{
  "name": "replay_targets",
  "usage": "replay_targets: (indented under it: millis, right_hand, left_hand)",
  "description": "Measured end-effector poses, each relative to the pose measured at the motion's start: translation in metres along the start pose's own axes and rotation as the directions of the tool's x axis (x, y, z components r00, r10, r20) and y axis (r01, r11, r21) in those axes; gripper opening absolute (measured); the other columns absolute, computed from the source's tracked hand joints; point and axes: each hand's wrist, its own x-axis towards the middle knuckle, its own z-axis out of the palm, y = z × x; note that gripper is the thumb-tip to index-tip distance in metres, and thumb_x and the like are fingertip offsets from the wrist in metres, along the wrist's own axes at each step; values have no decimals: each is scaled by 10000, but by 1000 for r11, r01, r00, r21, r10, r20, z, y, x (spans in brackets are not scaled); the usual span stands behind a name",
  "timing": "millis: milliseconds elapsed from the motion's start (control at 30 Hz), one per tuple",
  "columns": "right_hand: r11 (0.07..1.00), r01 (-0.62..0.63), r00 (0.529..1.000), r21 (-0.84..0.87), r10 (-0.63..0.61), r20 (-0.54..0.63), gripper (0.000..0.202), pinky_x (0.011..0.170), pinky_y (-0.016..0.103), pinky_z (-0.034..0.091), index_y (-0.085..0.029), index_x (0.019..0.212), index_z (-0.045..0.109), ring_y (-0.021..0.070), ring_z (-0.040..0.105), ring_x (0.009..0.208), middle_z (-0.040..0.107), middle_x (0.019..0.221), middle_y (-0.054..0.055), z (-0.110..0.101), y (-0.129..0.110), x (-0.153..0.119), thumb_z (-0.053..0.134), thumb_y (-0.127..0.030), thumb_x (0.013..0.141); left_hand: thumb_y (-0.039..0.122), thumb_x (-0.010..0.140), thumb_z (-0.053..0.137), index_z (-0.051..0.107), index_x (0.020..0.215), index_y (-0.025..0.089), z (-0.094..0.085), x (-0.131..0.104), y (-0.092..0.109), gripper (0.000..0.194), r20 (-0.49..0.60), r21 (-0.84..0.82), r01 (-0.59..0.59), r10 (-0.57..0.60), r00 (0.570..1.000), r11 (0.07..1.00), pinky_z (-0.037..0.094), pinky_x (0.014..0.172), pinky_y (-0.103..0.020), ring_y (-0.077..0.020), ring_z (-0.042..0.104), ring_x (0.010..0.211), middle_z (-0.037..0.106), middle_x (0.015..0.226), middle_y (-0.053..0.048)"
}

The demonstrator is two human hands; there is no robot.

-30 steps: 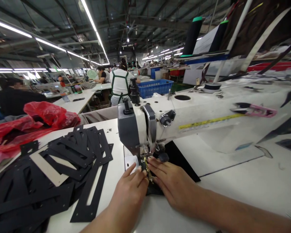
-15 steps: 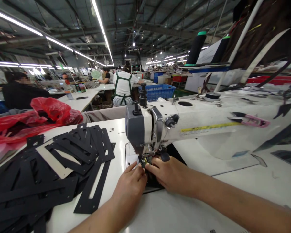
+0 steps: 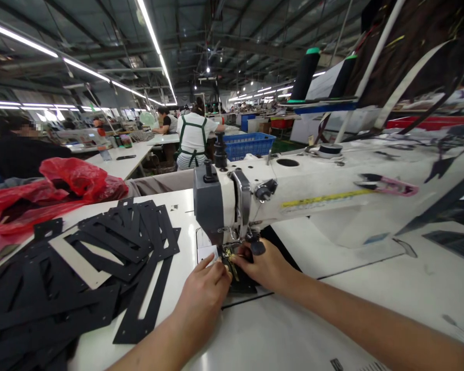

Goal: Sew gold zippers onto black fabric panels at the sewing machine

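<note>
Under the head of a white sewing machine [image 3: 320, 193] lies a flat black piece [image 3: 243, 286] with a narrow gold-coloured strip [image 3: 235, 271] along it, possibly a zipper. My left hand [image 3: 205, 288] is closed at the piece's left edge, fingertips pressed together just in front of the needle area. From the right, my right hand [image 3: 269, 265] reaches in with bent fingers closed on the piece beside the gold strip. A black knob of the machine partly covers those fingers. The left fingertips hide part of the piece.
Left of the machine lies a pile of black frame-shaped pieces [image 3: 112, 242] with slots. Behind it is a red plastic bag [image 3: 81, 180]. Thread cones [image 3: 306, 74] stand above the machine, and pink-handled snips [image 3: 386, 184] rest on its arm. Co-workers sit further back.
The view has shifted slightly. My right fingers have moved apart from my left ones, showing more of the gold strip between them. The black piece's front edge has shifted slightly.
</note>
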Motion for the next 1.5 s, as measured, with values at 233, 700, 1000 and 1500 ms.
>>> replay_targets:
  millis: [233, 700, 1000, 1500]
  right_hand:
    - [986, -159, 987, -48, 160, 20, 191, 604, 258, 442, -170, 738, 660, 200, 641, 679, 675, 706, 63, 3, -8, 6, 515, -272, 809]
    - [872, 489, 868, 13, -485, -106, 250, 899, 355, 467, -75, 1057, 620, 225, 565, 1027, 631, 1087, 131, -22, -6, -46, 525, -182, 851]
    - [849, 525, 814, -61, -522, -256, 272, 916, 265, 473, -31, 1038, 636, 189, 600, 1004, 650, 1066, 126, -1, -11, -52, 429, -105, 878]
    - [849, 527, 826, -39, -523, -210, 264, 899, 281, 493, -31, 1046, 626, 199, 610, 984, 650, 1061, 138, 0, -6, -33, 481, -57, 827]
  left_hand:
    - [76, 874, 329, 612, 838, 117, -5, 1, 0, 288, 51, -11, -5, 5, 999, 1000, 517, 865, -405, -181, 647, 747, 641, 769, -81]
    - [55, 865, 354, 605, 922, 98, -9, -6, 8, 261, 88, -57, 67, -61, 994, 996, 446, 952, -463, -195, 644, 850, 644, 843, -97]
    - [79, 891, 319, 594, 919, 106, -5, -6, 5, 277, 48, -18, 8, -7, 999, 1000, 504, 884, -448, -207, 650, 852, 659, 839, -102]
    - [70, 844, 379, 596, 893, 144, 0, 1, -10, 234, 55, -106, 138, -133, 990, 985, 569, 719, -330, -207, 641, 828, 630, 880, -114]
